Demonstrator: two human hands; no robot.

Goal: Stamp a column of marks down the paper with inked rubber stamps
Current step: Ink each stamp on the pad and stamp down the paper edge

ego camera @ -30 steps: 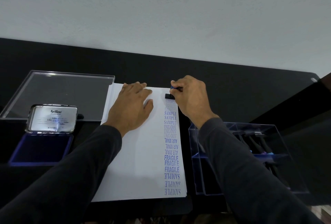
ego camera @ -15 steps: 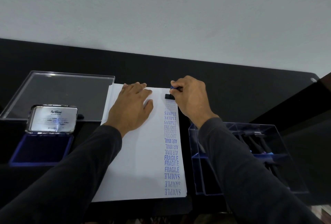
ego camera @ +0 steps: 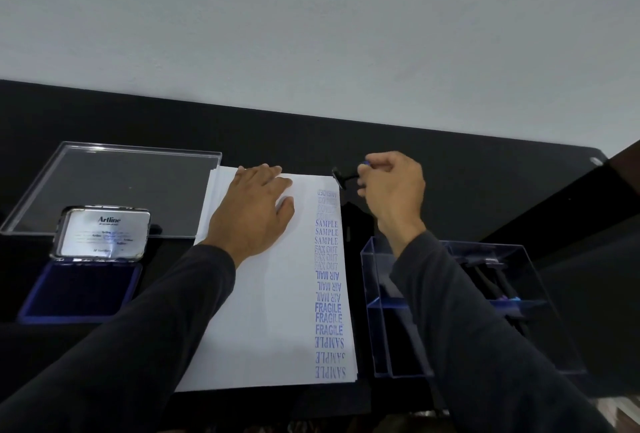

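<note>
A stack of white paper [ego camera: 263, 311] lies on the black table, with a column of blue stamped words [ego camera: 327, 280] along its right edge, reaching almost to the top. My left hand [ego camera: 254, 212] rests flat on the upper part of the sheet. My right hand [ego camera: 391, 190] pinches the handle of a small black rubber stamp [ego camera: 341, 177], lifted off the paper and tilted sideways just past the sheet's top right corner. An open blue ink pad [ego camera: 81, 289] with its shiny Artline lid [ego camera: 102, 233] raised sits at the left.
A clear acrylic lid [ego camera: 114, 186] lies flat behind the ink pad. A clear acrylic box [ego camera: 388, 311] holding several more stamps [ego camera: 491, 283] stands right of the paper, under my right forearm. A pale wall rises behind the table's far edge.
My right hand has lifted the stamp off the top of the column and swung it right and up, uncovering a fresh mark. My left hand has stayed on the paper.
</note>
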